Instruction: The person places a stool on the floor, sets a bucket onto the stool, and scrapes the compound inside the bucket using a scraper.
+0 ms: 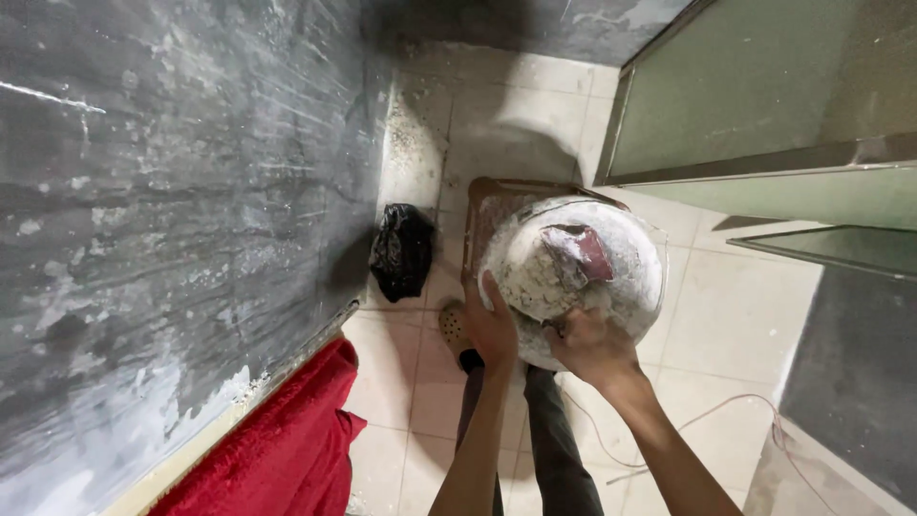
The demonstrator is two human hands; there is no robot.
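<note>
Both hands grip a round bowl caked with white plaster, held over the tiled floor. The left hand is clamped on the bowl's rim at about eight o'clock, thumb pressed up along the outside wall. The right hand is closed on the rim at about six o'clock, fingers curled over the edge — the bowl sits up and away from both palms, toward twelve and one o'clock of them. Inside the bowl lies a small flat trowel with a reddish blade, smeared with white, near the middle and just toward twelve o'clock.

Behind the bowl, partly hidden, stands a brown plastic stool. At nine o'clock of the bowl a black plastic bag rests on the floor against the dark smeared wall. A red cloth lies at seven o'clock — along the wall's foot. The person's foot in a pale shoe shows just beside the left hand.
</note>
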